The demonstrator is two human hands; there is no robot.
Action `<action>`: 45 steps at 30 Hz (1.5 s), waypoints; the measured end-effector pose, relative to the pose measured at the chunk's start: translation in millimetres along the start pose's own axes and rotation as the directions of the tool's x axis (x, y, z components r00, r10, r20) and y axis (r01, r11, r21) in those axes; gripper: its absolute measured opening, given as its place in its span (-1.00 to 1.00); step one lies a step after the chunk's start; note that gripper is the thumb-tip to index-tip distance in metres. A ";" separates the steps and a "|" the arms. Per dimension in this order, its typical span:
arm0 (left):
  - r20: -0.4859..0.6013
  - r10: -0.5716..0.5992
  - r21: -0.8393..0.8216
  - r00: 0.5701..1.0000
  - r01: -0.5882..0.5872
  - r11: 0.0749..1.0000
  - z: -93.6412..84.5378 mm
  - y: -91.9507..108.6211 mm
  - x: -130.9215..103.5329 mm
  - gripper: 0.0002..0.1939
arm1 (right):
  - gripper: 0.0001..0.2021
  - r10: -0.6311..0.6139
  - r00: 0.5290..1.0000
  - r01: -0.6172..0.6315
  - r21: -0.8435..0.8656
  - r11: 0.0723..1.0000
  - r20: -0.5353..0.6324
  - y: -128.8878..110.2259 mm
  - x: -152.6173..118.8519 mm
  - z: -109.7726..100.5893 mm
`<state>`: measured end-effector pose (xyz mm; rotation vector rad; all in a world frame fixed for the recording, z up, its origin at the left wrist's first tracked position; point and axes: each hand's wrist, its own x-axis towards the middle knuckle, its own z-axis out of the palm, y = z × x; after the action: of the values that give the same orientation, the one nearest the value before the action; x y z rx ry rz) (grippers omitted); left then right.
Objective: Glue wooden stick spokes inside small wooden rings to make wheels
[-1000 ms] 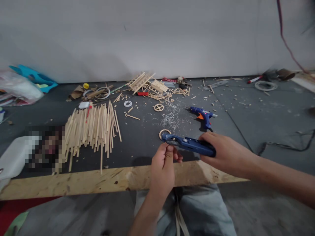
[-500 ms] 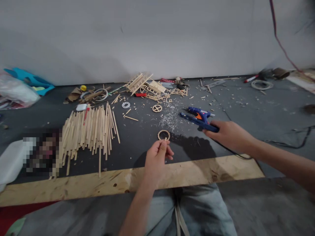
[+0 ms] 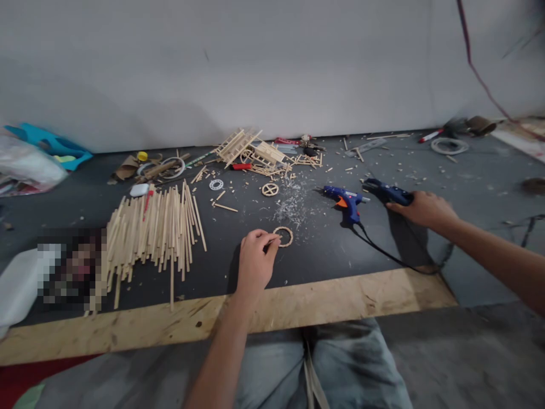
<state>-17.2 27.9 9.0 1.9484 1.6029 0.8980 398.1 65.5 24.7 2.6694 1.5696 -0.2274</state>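
Near the table's front, my left hand (image 3: 256,255) pinches at the left edge of a small wooden ring (image 3: 284,236); whether a small stick is also between its fingertips cannot be told. Out to the right, my right hand (image 3: 428,210) grips a dark blue cutter-like tool (image 3: 388,192), which points left. Between the hands lies a blue glue gun (image 3: 347,197) with an orange trigger and a black cable. Behind the ring are pale shavings (image 3: 293,205) and a wooden spoked wheel (image 3: 269,190). A white toothed disc (image 3: 216,184) is to its left.
A pile of wooden sticks (image 3: 159,227) covers the left side. Stick-built frames (image 3: 240,145) and scraps lie along the back. A white container (image 3: 19,284) is at the far left, a coil (image 3: 449,146) at the back right. Light wood (image 3: 340,295) edges the table.
My right hand has carried the blue tool to the right, away from the glue gun. My left hand has shifted slightly left and its fingers now meet the ring's left side.
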 end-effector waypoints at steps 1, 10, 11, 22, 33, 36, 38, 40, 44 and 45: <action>0.013 0.018 0.046 1.000 -0.019 0.999 2.1 0.7 2.5 -0.78 | -0.26 -0.016 1.000 0.016 -0.008 1.000 -0.014 1.3 -1.3 3.4; 0.112 0.121 0.102 0.986 -0.133 0.986 11.0 0.4 18.2 -0.84 | -0.54 -0.280 0.869 0.368 0.156 0.917 -0.407 -35.0 -19.5 10.7; 0.100 0.120 0.097 0.988 -0.130 0.987 11.0 0.4 17.5 -0.85 | -0.58 -0.315 0.842 0.432 0.198 0.880 -0.437 -45.9 -25.0 9.0; 0.095 0.143 -0.067 0.985 -0.137 0.988 11.4 -2.9 12.6 -0.84 | -0.78 -0.693 0.686 0.625 0.667 0.406 -0.220 -174.6 -133.7 36.6; 0.104 0.028 -0.102 0.994 -0.017 0.995 10.0 -2.8 16.5 -0.85 | -0.69 -0.516 0.839 0.354 0.893 0.277 -0.173 -199.0 -159.3 51.2; 0.115 0.022 -0.108 0.993 -0.009 0.994 8.7 -1.6 17.1 -0.85 | -0.69 -0.534 0.824 0.385 0.877 0.288 -0.186 -199.0 -159.4 53.3; 0.120 0.028 -0.148 0.992 -0.010 0.989 7.5 -1.2 17.0 -0.84 | -0.76 -0.533 0.822 0.398 0.870 0.291 -0.198 -198.9 -157.2 55.0; 0.126 0.035 -0.188 0.991 -0.011 0.982 6.8 -1.8 16.5 -0.82 | -0.81 -0.538 0.819 0.399 0.873 0.282 -0.200 -198.7 -155.3 56.5; 0.143 0.020 -0.279 0.990 0.021 0.960 7.2 -6.7 15.4 -0.82 | -0.81 -0.541 0.823 0.360 0.894 0.265 -0.171 -198.1 -154.9 57.1; 0.154 0.005 -0.317 0.988 0.044 0.948 7.3 -8.1 15.3 -0.81 | -0.81 -0.541 0.824 0.350 0.900 0.260 -0.165 -198.0 -155.3 56.8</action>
<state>-15.7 44.9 1.3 1.7263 1.2965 0.9122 145.1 21.7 -0.6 2.3897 2.6653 -1.8257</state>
